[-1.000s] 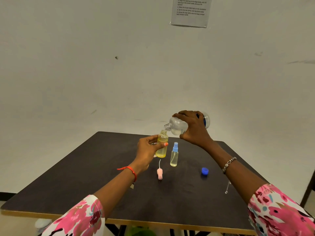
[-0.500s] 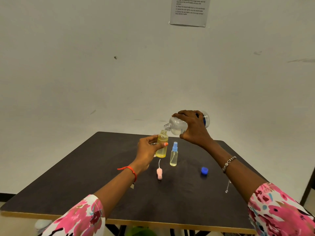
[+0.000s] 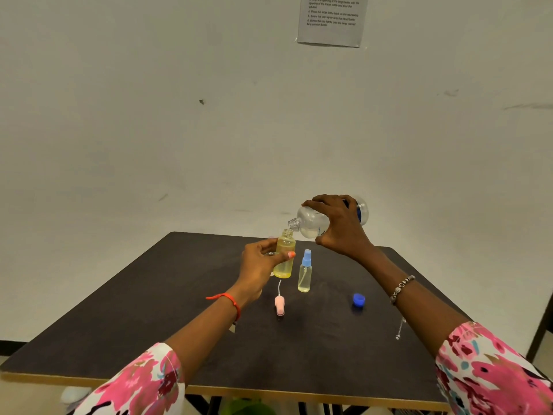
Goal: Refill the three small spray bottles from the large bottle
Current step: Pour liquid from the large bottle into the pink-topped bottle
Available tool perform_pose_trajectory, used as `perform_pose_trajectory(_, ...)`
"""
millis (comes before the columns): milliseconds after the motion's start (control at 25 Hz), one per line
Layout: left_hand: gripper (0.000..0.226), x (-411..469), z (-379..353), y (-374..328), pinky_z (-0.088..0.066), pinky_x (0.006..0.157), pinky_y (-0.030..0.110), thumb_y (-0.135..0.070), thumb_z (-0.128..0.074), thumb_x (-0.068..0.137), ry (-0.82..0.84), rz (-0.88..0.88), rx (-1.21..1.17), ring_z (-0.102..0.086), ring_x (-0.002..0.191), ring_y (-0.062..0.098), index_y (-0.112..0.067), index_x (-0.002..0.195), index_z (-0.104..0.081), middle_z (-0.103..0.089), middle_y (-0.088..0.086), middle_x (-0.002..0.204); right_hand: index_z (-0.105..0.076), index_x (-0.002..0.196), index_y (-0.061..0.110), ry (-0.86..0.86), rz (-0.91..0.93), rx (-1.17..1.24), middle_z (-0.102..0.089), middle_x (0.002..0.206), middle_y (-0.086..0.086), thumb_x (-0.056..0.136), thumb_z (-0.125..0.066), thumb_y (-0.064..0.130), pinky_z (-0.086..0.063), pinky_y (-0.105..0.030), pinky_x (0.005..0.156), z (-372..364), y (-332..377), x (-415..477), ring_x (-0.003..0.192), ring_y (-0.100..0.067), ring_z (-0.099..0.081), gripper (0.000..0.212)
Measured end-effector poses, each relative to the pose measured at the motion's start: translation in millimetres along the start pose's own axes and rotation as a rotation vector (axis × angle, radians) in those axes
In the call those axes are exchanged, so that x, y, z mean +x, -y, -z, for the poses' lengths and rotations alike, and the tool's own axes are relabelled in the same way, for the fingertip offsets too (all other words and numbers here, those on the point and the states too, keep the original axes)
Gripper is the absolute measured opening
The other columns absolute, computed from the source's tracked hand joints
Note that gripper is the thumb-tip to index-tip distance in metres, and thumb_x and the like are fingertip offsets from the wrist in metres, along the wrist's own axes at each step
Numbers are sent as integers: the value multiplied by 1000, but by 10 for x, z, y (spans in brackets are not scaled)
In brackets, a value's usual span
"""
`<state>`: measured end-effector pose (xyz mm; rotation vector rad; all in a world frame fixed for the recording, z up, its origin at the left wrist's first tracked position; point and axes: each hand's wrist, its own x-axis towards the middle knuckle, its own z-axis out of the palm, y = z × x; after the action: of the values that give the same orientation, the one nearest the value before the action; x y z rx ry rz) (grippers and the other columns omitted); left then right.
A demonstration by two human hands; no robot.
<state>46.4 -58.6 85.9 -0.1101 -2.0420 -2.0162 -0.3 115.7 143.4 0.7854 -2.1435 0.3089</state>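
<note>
My right hand (image 3: 338, 226) grips the large clear bottle (image 3: 311, 220) tipped on its side, its open neck just above the mouth of a small yellow bottle (image 3: 285, 259). My left hand (image 3: 258, 266) holds that uncapped yellow bottle upright above the dark table (image 3: 179, 324). To its right stands a small clear bottle with a blue spray top (image 3: 305, 272). A pink spray top (image 3: 279, 304) with its tube lies on the table in front. A third small bottle seems hidden behind my left hand.
A blue cap (image 3: 358, 300) lies on the table at the right. A thin clear spray tube (image 3: 400, 328) rests near the right edge, close to my right forearm. A paper sheet (image 3: 332, 19) hangs on the white wall behind.
</note>
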Motion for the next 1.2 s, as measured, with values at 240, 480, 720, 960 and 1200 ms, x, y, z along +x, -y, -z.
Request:
perform_pose_trajectory(240, 50, -6, -6, -2, -49, 98, 43, -10, -75, 71, -3, 7, 7, -59, 107, 20, -7, 119, -59, -63, 9, 120, -59, 115, 16, -7, 2, -10, -62, 110, -8, 58, -69, 15, -26, -49, 100, 1, -8, -9, 107, -30, -55, 57)
perform_pose_trajectory(480, 52, -10, -5, 2, -48, 98, 41, -12, -75, 71, -3, 9, 19, -58, 110, 20, -8, 120, -59, -63, 9, 122, -58, 115, 17, 5, -5, -12, -62, 111, -6, 57, -74, 11, -25, -47, 101, -11, -21, -13, 108, -29, -55, 60)
perform_pose_trajectory(720, 52, -31, -4, -14, -48, 98, 40, -10, -75, 72, -4, 7, 18, -58, 112, 21, -7, 121, -58, -62, 10, 122, -58, 116, 16, 6, -9, -13, -62, 112, -7, 57, -74, 11, -24, -48, 101, -10, -12, -20, 109, -29, -54, 61)
perform_pose_trajectory(960, 50, -65, -1, -28, -49, 91, 34, -9, -74, 72, 5, -3, 10, -56, 98, 14, -6, 120, -59, -62, 11, 121, -59, 115, 16, 0, 0, -5, -62, 112, -8, 57, -74, 11, -25, -49, 101, -4, -4, -32, 109, -30, -55, 61)
perform_pose_trajectory(1200, 50, -63, -11, -24, -49, 95, 38, -9, -74, 72, 7, 5, 4, -57, 101, 17, -6, 120, -59, -63, 11, 120, -58, 115, 17, 4, 0, -20, -62, 112, -7, 56, -74, 12, -26, -49, 100, -23, -31, -35, 108, -29, -55, 61)
